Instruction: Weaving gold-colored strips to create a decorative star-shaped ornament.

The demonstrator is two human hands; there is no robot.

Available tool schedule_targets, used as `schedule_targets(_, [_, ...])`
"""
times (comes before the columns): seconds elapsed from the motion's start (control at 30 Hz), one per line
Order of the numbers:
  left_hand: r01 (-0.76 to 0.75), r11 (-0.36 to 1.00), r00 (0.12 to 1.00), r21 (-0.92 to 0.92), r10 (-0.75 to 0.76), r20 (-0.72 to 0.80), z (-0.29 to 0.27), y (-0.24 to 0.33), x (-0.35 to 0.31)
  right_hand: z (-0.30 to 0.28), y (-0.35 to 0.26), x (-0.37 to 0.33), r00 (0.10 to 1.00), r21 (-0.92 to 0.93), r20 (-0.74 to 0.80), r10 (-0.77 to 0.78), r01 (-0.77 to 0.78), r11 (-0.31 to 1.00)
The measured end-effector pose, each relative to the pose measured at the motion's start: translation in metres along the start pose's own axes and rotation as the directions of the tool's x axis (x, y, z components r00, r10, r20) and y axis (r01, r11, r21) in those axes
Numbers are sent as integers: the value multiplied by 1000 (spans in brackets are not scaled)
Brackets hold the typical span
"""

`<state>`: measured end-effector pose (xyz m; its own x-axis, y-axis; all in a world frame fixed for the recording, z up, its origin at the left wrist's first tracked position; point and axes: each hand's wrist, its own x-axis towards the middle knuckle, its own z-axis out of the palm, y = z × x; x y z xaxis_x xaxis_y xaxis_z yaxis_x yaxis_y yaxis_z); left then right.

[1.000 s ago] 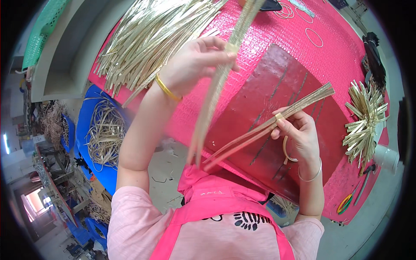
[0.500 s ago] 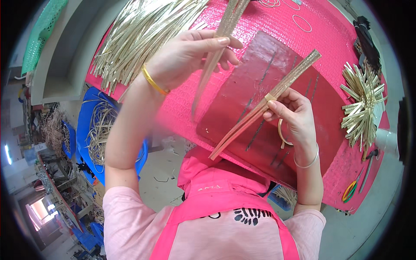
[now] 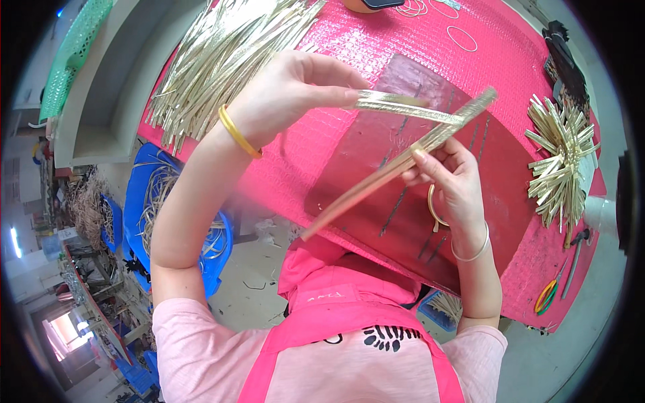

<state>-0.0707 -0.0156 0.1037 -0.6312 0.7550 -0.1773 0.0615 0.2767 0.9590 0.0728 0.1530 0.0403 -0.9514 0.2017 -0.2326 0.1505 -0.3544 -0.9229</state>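
My left hand (image 3: 306,84) pinches the end of a shiny gold strip (image 3: 396,104) between thumb and fingers. The strip's other end reaches across to the bundle in my right hand. My right hand (image 3: 453,174) grips a slanting bundle of gold strips (image 3: 373,188), thumb pressed on a narrow gold band around its middle. The lower end of that bundle is blurred. Both are held above a dark red board (image 3: 342,178) marked with black lines. I cannot tell whether the left strip touches the bundle or is tucked into it.
A large heap of gold strips (image 3: 222,60) lies at the far left of the pink-covered table (image 3: 295,138). On the right are a tied gold bundle (image 3: 564,161), scissors (image 3: 546,295) and a hammer (image 3: 576,262). A blue basin (image 3: 138,195) holds loose strips.
The left hand's strip hung down lengthwise before; now it extends rightward to the upper part of the other bundle. The right hand has stayed nearly in place, its bundle tilting slightly.
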Motion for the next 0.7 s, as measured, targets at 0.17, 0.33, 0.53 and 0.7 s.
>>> schedule_targets(0.17, [-103,947,995,304,102,18,1,18,-8,-1,-2,6,962,-64,-70,-263,259,964])
schedule_targets(0.33, [-235,650,969,723,217,120,1,14,-13,8,-8,9,963,-74,-28,-266,264,962])
schedule_targets(0.53, [212,954,977,-212,-202,67,15,25,-16,4,-13,8,966,-115,-36,-256,250,961])
schedule_targets(0.7, [142,918,990,-370,-134,46,34,8,-9,18,-16,8,870,-138,-143,-471,454,880])
